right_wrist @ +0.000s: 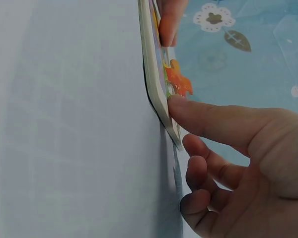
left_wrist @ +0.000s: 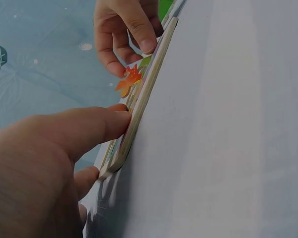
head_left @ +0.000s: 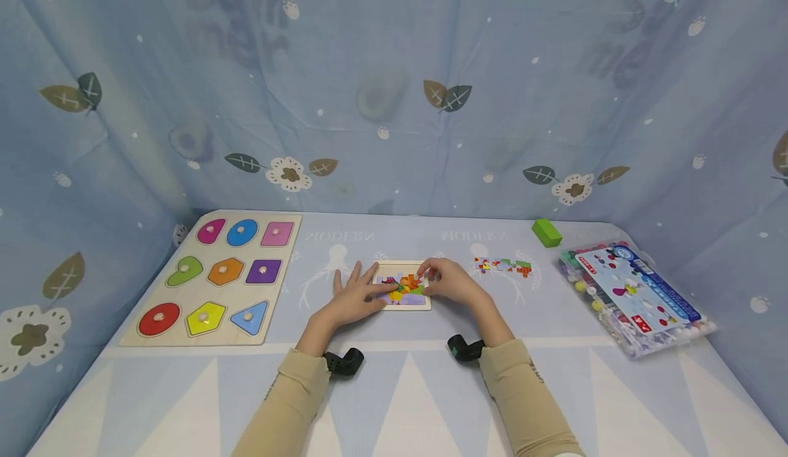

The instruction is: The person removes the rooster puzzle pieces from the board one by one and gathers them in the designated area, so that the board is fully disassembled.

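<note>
A small, rectangular puzzle tray with a pale wooden rim [head_left: 408, 308] lies on the table between the hands, with coloured picture pieces inside it. An orange-red, thin, flat puzzle piece [left_wrist: 128, 82] is tilted up over the tray. The right hand [head_left: 452, 282], at the tray's right side, seems to pinch that piece by its edge between thumb and a bent finger, its other fingers curled loosely. The left hand [head_left: 353, 301] is spread at the tray's left side, fingers mostly straight, the index reaching over the picture; it grips nothing that shows, and whether its fingertip touches the raised piece cannot be told.

The piece looks light and stiff, with a smooth printed face that may slide under a fingertip; its knobbed outline is probably the weakest part. Opposite side edges, away from those narrow knobs, would make the safest hold. The tray also looks light, so it could shift unless steadied at its rim.

Right of the tray lies a row of loose, multicoloured picture pieces [head_left: 502, 266]; farther right of the tray are a bright green, rectangular block [head_left: 546, 232] and a clear pack of colourful beads [head_left: 637, 296].
</note>
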The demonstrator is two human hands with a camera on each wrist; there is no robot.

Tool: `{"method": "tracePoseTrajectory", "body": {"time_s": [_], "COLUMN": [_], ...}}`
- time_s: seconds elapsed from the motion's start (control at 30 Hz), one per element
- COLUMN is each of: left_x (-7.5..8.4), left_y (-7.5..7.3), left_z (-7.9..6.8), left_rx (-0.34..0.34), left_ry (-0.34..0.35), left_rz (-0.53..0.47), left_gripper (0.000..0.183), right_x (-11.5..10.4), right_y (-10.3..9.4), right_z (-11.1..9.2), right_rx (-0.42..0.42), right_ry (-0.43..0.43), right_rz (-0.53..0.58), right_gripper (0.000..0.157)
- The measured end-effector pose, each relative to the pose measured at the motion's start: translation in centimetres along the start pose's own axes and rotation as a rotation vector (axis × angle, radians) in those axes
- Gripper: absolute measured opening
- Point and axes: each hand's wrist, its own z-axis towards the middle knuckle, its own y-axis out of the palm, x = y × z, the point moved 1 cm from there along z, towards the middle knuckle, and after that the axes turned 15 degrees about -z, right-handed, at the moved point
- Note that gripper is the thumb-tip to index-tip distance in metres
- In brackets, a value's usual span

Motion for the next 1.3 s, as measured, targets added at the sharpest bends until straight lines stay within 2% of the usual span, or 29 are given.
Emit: {"method": "tracePoseTrajectory", "body": {"time_s": [0.37,0.57,0.87,1.07,1.3], "left_x": [0.0,0.0,-0.1,-0.1,-0.1], "left_y": [-0.2,-0.3,-0.1,-0.1,0.0], "left_z": [0.0,-0.1,-0.4,-0.3,-0.2], "left_rx": [0.0,0.014,-0.002,0.013,0.0], "left_ry": [-0.007,0.005,0.004,0.009,0.014], "left_rz": [-0.005,-0.003,-0.012,-0.019,-0.018], "left_gripper": [0.039,0.037,0.037,0.037,0.037], "right_x": [-0.3,-0.2,0.0,0.4,1.1], "right_y": [0.0,0.0,-0.2,-0.8,-1.7], "right_z": [0.3,0.4,0.0,-0.1,-0.7], "right_rx": [0.035,0.066,0.083,0.118,0.156], "right_ry": [0.003,0.044,0.109,0.138,0.177], "right_rz": [0.097,0.119,0.145,0.13,0.119], "right_gripper": [0.01,0.011,0.01,0.011,0.012]}}
